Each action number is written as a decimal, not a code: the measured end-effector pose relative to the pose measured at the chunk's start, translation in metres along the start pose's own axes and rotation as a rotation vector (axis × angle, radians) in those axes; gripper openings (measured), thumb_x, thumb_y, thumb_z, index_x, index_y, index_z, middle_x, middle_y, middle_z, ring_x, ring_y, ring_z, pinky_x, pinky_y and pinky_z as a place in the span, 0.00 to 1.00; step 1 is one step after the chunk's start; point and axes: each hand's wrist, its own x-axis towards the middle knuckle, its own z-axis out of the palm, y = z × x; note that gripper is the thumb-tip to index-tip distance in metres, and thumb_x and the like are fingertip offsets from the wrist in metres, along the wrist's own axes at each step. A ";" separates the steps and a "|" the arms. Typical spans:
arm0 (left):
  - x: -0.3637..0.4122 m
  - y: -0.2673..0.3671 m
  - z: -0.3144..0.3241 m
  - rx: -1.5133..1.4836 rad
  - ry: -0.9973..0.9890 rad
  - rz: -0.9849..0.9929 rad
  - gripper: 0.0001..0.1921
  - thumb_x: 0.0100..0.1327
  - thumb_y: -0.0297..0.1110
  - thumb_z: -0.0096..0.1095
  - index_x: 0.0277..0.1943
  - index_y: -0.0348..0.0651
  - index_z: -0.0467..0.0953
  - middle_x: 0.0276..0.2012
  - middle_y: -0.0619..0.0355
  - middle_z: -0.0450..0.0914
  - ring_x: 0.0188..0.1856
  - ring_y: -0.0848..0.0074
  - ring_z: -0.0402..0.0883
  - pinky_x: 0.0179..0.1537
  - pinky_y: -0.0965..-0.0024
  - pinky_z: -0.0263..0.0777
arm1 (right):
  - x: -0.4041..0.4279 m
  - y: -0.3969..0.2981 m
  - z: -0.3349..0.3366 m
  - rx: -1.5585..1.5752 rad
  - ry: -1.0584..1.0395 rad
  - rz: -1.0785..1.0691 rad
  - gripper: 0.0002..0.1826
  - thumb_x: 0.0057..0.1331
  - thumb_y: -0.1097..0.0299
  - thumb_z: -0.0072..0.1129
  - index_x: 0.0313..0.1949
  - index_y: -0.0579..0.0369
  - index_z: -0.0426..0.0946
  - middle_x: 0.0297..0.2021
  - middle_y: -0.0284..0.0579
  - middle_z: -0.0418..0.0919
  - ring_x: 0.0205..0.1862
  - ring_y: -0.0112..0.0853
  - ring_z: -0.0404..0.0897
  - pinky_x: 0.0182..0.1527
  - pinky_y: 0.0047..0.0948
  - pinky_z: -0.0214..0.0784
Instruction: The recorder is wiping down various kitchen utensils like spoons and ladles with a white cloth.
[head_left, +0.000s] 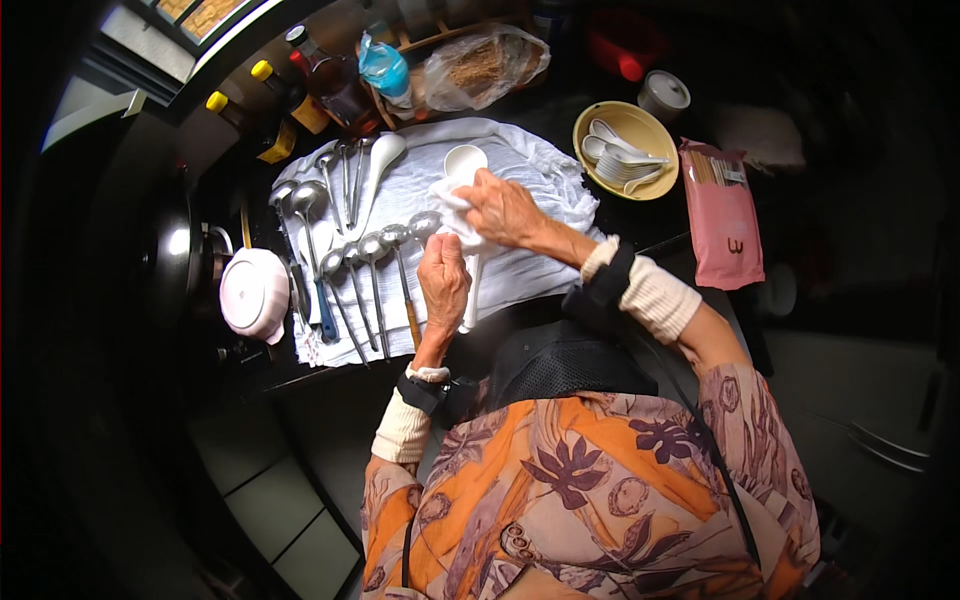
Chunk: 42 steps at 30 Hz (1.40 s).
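A white cloth (555, 262) lies spread on the dark counter with several metal spoons and ladles on it. My left hand (444, 279) is closed around a metal spoon (425, 223), whose bowl points up and away from me. My right hand (504, 210) pinches a smaller white wiping cloth (452, 201) close beside that spoon's bowl. Just beyond my right fingers lies a white ladle (465, 160); its handle runs partly under the hands and cloth. Left of my left hand, several metal spoons (373, 247) lie side by side. Farther left are a metal ladle (307, 196) and a long white spoon (385, 154).
A yellow bowl (581, 154) of white soup spoons stands right of the cloth, near a pink packet (726, 232) and a lidded container (664, 94). Bottles (330, 82) and plastic bags (487, 67) line the back. A pink-white bowl (253, 294) sits at left.
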 end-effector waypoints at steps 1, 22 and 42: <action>-0.001 -0.003 0.001 0.058 -0.002 0.013 0.15 0.69 0.40 0.49 0.33 0.36 0.70 0.15 0.62 0.65 0.17 0.84 0.61 0.19 0.76 0.56 | 0.006 0.012 0.000 -0.038 0.099 -0.083 0.19 0.54 0.68 0.48 0.46 0.48 0.78 0.31 0.51 0.69 0.28 0.43 0.76 0.35 0.40 0.73; -0.003 0.034 -0.014 0.585 -0.310 0.580 0.03 0.62 0.26 0.56 0.34 0.37 0.73 0.18 0.51 0.74 0.17 0.65 0.74 0.20 0.69 0.64 | 0.018 0.054 -0.061 0.018 -0.422 -0.145 0.21 0.38 0.70 0.69 0.36 0.55 0.80 0.31 0.46 0.81 0.33 0.38 0.80 0.37 0.35 0.71; -0.006 0.003 0.033 0.317 0.100 0.338 0.08 0.68 0.33 0.48 0.38 0.37 0.67 0.20 0.57 0.70 0.18 0.78 0.68 0.21 0.73 0.62 | 0.014 0.017 0.008 1.495 0.259 0.480 0.24 0.62 0.58 0.58 0.48 0.64 0.65 0.35 0.48 0.74 0.28 0.31 0.79 0.23 0.30 0.78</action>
